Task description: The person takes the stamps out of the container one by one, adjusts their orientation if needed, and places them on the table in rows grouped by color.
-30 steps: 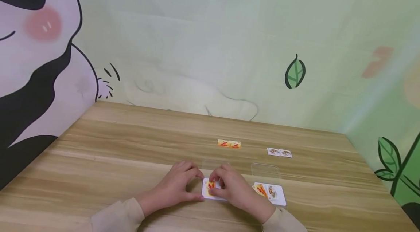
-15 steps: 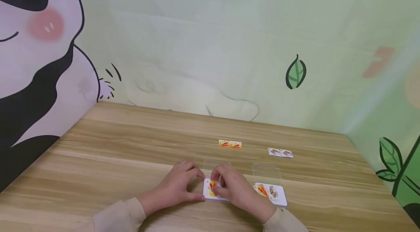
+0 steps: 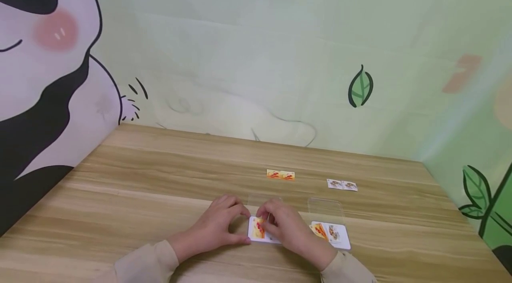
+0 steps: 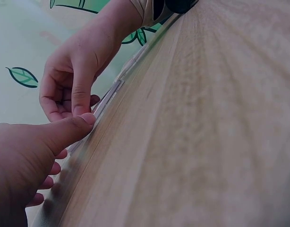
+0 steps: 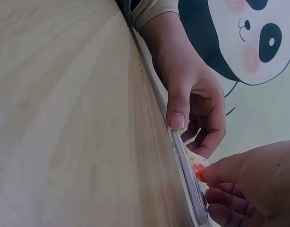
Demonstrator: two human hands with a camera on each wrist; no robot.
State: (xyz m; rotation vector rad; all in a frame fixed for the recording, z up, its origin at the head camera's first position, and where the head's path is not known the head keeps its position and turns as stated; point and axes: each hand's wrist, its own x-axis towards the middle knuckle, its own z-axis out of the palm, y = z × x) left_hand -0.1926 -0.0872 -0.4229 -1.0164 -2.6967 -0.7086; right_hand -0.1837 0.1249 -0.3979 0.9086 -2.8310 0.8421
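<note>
In the head view, my left hand (image 3: 218, 223) holds a flat case with a white insert (image 3: 251, 239) by its left edge, index finger at the far corner and thumb at the near one. An orange and yellow stamp (image 3: 257, 226) with a red picture lies over the insert's left part. My right hand (image 3: 286, 228) pinches this stamp near its right edge; in the right wrist view, the thumb meets the stamp's red part (image 5: 199, 169). The fingers hide the case's right part. In the left wrist view, my left thumb (image 4: 74, 130) presses the case's near edge.
To the right, a second case (image 3: 342, 238) holds an orange stamp (image 3: 318, 230) and a whitish stamp (image 3: 334, 233); its clear lid (image 3: 326, 205) stands open behind. Farther back lie an orange stamp pair (image 3: 280, 175) and a whitish pair (image 3: 342, 184) on the wooden table (image 3: 160, 172).
My right thumb has shifted slightly to the right, and more of the orange stamp shows. My left hand stays at the case's edge.
</note>
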